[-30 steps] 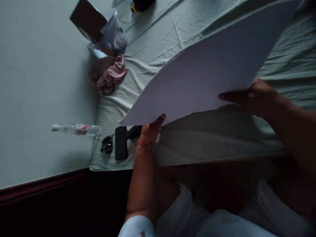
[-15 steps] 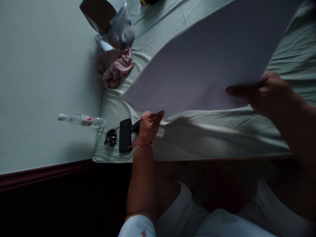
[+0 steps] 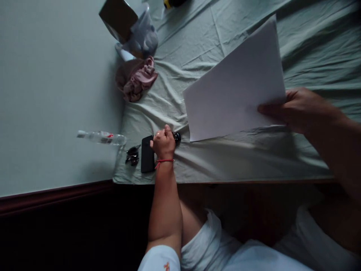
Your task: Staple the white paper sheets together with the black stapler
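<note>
My right hand [image 3: 301, 109] pinches the right edge of some white paper [image 3: 234, 90], thumb on top and fingers underneath. The paper is held tilted over the cloth-covered surface and looks doubled over, with layered edges at its upper right corner. On the left, my left hand [image 3: 164, 145], with a red string round the wrist, is closed over a black object with a glossy rounded end [image 3: 177, 138]. Most of that object is hidden under the fingers, so its kind is unclear. Right beside this hand lies a black phone [image 3: 147, 158].
Keys [image 3: 132, 155] lie left of the phone, and a clear plastic bottle [image 3: 103, 137] lies near the wall. Farther back are a crumpled pink cloth [image 3: 139, 81], a clear bag [image 3: 146, 37] and a cardboard box [image 3: 118, 19]. A pale green sheet [image 3: 225, 162] covers the surface.
My left hand has let go of the paper and moved down and slightly left onto the black object. The paper, spread wide before, now appears smaller and doubled over in my right hand.
</note>
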Motion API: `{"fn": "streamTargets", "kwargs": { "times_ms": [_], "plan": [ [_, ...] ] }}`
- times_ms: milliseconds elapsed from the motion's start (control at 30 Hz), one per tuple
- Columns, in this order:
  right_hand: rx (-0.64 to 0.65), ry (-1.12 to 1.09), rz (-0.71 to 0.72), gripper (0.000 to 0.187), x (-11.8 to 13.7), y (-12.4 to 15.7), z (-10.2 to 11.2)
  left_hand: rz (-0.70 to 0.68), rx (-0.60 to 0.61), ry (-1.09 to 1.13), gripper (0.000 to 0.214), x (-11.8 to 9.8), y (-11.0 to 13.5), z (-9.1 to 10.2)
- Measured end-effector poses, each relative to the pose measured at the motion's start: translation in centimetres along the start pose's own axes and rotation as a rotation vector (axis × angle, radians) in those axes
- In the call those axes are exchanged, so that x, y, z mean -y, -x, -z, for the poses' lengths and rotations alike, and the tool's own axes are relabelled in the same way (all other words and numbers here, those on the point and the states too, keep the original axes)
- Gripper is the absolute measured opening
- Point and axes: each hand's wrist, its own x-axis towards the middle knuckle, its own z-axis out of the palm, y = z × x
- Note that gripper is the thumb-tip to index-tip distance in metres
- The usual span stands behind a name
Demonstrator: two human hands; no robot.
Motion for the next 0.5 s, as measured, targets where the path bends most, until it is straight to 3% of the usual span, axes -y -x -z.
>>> {"fn": "streamTargets", "kwargs": {
  "times_ms": [133,233,500],
  "plan": [
    [0.009,-0.085,-0.035,0.004,-0.1,0.0,-0.2,0.041,-0.005,0.047,0.051,-0.4,0.5,-0.5],
    [0.016,-0.093,-0.055,0.005,-0.2,0.0,-0.3,-0.018,-0.026,0.116,0.051,-1.2,1.7,-0.4],
    [0.031,-0.043,-0.056,0.006,-0.4,-0.4,-0.4,-0.085,0.061,0.063,0.028,-2.5,2.7,0.2]
  ]
}}
